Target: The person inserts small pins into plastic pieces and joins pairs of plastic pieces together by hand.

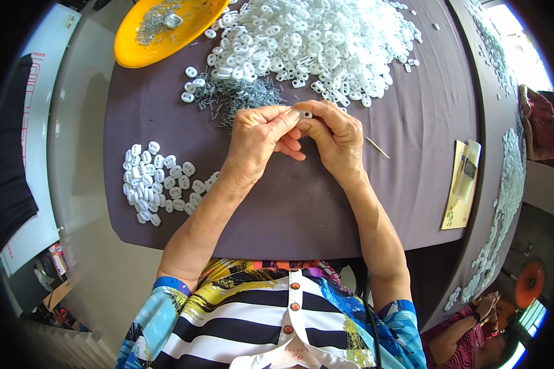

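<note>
The small white plastic clip (pixel 305 114) sits pinched between the fingertips of both your hands, raised just above the dark table (pixel 412 123) at its middle. Your left hand (pixel 256 138) closes narrow around its near side, thumb and forefinger pressed together, and whether a nail sits between them is too small to tell; your right hand (pixel 333 138) holds the clip from the other side, fingers curled tight. It looks as if you are in the fitting step, setting a nail into a clip. The next move calls for a steady pinch and a straight push, since the piece is tiny and could slip. Just beyond your hands lies the loose heap of small metal nails (pixel 243 95), touching the edge of the big pile of white clips (pixel 314 37) that fills the far part of the table. A yellow bowl (pixel 135 52) with more nails stands at the far left. To your near left rests a smaller pile of clips (pixel 157 184), well apart from the big one. A thin stick (pixel 377 147) lies right of your hand, and a yellow packet (pixel 460 184) sits near the right edge.
</note>
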`<state>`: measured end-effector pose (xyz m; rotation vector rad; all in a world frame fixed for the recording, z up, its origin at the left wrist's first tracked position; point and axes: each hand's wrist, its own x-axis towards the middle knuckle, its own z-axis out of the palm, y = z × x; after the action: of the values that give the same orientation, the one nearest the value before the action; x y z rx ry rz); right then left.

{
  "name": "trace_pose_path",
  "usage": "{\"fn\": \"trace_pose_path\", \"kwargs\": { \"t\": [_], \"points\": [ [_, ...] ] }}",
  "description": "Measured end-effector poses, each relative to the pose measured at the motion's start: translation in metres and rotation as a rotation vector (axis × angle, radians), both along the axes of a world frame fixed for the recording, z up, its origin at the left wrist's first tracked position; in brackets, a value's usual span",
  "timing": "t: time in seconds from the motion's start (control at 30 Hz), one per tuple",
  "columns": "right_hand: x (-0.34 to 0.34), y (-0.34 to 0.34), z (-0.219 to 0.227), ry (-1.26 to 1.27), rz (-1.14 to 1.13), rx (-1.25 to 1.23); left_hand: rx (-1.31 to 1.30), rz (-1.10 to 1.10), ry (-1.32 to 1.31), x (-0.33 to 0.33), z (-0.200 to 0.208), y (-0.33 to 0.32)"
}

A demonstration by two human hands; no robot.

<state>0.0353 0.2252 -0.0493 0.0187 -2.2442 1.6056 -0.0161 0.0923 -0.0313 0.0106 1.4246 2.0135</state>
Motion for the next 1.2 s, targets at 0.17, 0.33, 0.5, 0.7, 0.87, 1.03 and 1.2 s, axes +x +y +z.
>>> {"fn": "trace_pose_path", "kwargs": {
  "t": [0.17, 0.33, 0.5, 0.7, 0.87, 1.03, 1.2],
  "points": [
    [-0.0021, 0.0003, -0.0009, -0.015, 0.013, -0.068, -0.048, 0.036, 0.076, 0.0019, -0.0030, 0.0026],
    [-0.0005, 0.0007, -0.0033, -0.055, 0.013, -0.182, -0.049, 0.020, 0.108, 0.0004, -0.0017, 0.0039],
    [0.0005, 0.0004, -0.0046, -0.120, 0.025, -0.240, -0.075, 0.050, 0.172, 0.0009, -0.0016, 0.0049],
    [0.0008, -0.0006, -0.0007, -0.127, 0.023, -0.150, -0.094, 0.057, 0.168, 0.0014, -0.0007, 0.0033],
    [0.0021, -0.0027, -0.0007, -0.097, 0.010, -0.233, -0.056, 0.063, 0.189, 0.0002, -0.0046, 0.0044],
    [0.0022, -0.0075, -0.0015, -0.074, 0.014, -0.319, -0.055, 0.064, 0.212, 0.0016, -0.0044, 0.0023],
    [0.0012, -0.0039, -0.0037, -0.049, 0.013, -0.348, -0.079, 0.061, 0.216, 0.0062, 0.0008, 0.0044]
  ]
}}
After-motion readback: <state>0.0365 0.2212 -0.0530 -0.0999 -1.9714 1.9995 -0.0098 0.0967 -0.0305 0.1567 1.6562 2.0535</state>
